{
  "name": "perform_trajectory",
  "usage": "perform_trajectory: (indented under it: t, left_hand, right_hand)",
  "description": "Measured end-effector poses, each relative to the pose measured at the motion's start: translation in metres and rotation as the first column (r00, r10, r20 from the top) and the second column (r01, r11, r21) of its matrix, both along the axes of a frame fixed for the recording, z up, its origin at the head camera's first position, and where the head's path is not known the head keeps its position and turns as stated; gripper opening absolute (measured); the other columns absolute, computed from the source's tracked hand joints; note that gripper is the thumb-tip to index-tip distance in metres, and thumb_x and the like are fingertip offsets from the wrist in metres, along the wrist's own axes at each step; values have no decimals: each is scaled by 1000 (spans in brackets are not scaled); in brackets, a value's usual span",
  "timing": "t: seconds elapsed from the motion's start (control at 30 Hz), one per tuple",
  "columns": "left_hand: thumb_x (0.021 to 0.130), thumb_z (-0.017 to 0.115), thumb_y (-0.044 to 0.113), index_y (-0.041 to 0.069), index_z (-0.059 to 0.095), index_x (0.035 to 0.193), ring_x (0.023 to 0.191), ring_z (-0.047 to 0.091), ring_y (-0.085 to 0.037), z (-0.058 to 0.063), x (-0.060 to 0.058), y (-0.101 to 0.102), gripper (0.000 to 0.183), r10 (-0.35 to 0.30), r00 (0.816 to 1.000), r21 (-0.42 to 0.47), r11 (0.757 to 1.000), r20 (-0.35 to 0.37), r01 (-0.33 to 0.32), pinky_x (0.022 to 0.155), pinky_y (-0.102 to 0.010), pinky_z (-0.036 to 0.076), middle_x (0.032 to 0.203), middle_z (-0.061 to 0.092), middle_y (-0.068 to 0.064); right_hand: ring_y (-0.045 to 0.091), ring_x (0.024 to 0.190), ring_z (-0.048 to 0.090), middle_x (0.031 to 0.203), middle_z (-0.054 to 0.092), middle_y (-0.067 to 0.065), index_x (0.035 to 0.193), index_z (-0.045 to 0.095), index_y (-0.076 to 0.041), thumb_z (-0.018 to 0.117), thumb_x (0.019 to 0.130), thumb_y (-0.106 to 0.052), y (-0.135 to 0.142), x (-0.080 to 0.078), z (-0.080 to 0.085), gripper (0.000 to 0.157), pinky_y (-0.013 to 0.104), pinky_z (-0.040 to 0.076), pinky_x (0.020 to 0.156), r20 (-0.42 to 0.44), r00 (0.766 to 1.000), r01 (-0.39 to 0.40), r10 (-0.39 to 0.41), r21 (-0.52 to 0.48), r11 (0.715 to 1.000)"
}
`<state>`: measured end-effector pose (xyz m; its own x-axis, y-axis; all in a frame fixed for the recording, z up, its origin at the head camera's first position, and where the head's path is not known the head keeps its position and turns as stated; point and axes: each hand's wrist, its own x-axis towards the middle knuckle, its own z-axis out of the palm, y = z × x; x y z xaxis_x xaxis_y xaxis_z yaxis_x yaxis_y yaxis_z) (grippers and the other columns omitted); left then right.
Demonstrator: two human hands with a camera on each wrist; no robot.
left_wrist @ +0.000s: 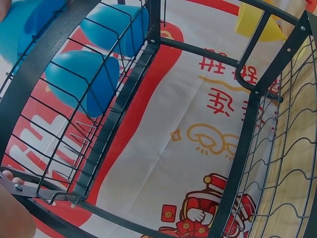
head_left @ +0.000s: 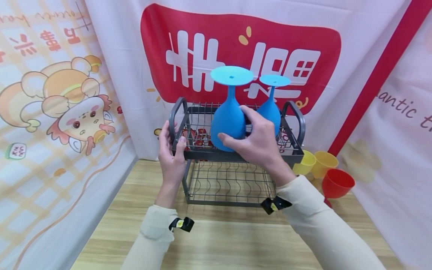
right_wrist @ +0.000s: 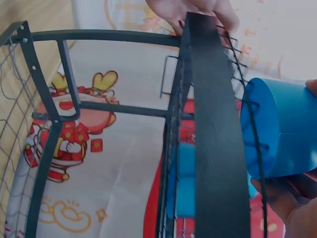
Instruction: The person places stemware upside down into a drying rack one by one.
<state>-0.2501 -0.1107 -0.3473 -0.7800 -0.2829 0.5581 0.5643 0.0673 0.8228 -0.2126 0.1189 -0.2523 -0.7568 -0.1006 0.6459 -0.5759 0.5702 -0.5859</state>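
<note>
A two-tier dark metal dish rack (head_left: pixel 209 154) stands on the table. My left hand (head_left: pixel 170 155) grips its upper left front corner, thumb over the front rim. With my right hand (head_left: pixel 260 138) I hold a blue goblet (head_left: pixel 227 120) upside down by its bowl, fingers and thumb around it. Its rim (right_wrist: pixel 260 129) is at the upper tier's wires; whether it bears on them I cannot tell. Behind it to the right, another blue goblet (head_left: pixel 270 110) stands inverted on the upper tier. The left wrist view shows two inverted blue bowls (left_wrist: pixel 81 82) (left_wrist: pixel 116 27) there besides the held one.
To the rack's right stand two yellow cups (head_left: pixel 305 163) (head_left: pixel 325 165) and a red goblet (head_left: pixel 337 183), mouths up. The lower tier (head_left: pixel 233 204) has wavy wires. Printed cloth (head_left: pixel 114 37) hangs behind and at both sides. Wooden tabletop (head_left: pixel 216 240) lies in front.
</note>
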Motion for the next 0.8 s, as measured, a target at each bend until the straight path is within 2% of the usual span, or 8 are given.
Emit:
perform_trajectory:
  t: [0.13, 0.37, 0.57, 0.8]
  left_hand:
    - [107, 57, 20, 26, 38, 164, 149, 50, -25, -1, -1, -1, 60, 0, 1000, 3, 1000, -3, 0, 116, -33, 53, 156, 56, 14]
    - [108, 57, 18, 27, 38, 163, 149, 51, -22, -2, 0, -1, 59, -4, 1000, 10, 1000, -7, 4, 117, -34, 52, 156, 56, 15]
    - [108, 56, 19, 27, 39, 163, 146, 52, -11, -3, -2, -2, 58, 7, 1000, 4, 1000, -16, -7, 118, -36, 51, 158, 55, 9]
    - [108, 56, 19, 26, 38, 163, 146, 52, -15, -4, -3, 0, 58, -7, 1000, 11, 1000, -13, 7, 121, -35, 48, 156, 55, 13]
  right_hand:
    - [31, 128, 67, 146, 66, 8, 152, 55, -12, 86, 84, -44, -12, -7, 2, 81, 54, 61, 102, 18, 1000, -8, 7, 33, 999]
    - [32, 131, 66, 150, 64, 7, 156, 50, -14, 85, 85, -46, -17, -13, 8, 86, 55, 60, 103, 99, 995, 28, -29, 10, 1000]
    - [31, 130, 67, 147, 66, 6, 154, 52, -14, 86, 84, -45, -35, -19, 14, 84, 53, 61, 103, 87, 996, -9, 7, 15, 1000]
    - [29, 128, 68, 147, 66, 6, 153, 51, -14, 86, 84, -43, -55, -32, 19, 83, 51, 61, 102, 84, 996, 25, -27, 16, 1000]
